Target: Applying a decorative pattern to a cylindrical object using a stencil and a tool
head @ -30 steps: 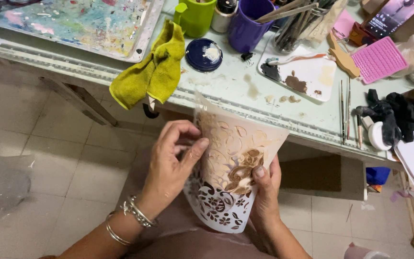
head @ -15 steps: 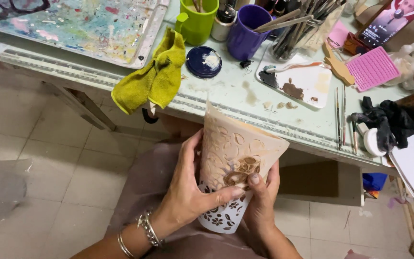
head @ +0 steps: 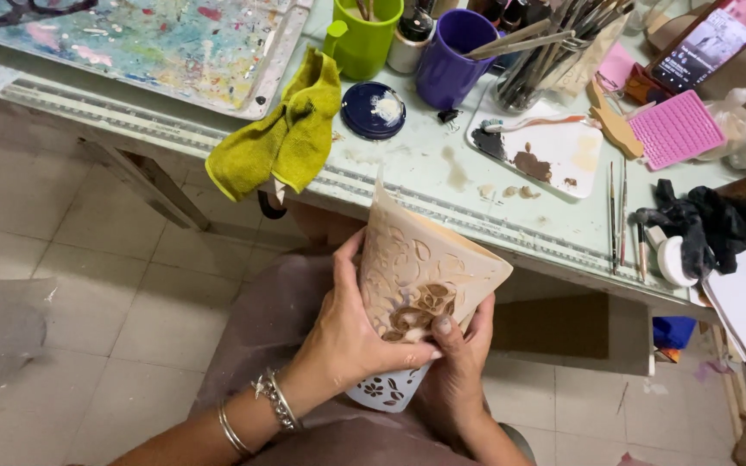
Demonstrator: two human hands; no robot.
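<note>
Low in the head view, over the person's lap, the left hand has its grip closed round the side of a tan carved sheet wrapped about a white patterned pot, thumb stretched across a brown-stained patch, while the right hand closes on the same piece from the other side with its thumb on the front. Beyond it, the edge of the pale green bench carries a yellow cloth hanging over the rim and a dark blue lid. Farther back stand a green mug, a purple cup, a white palette and a paint-spattered tray.
</note>
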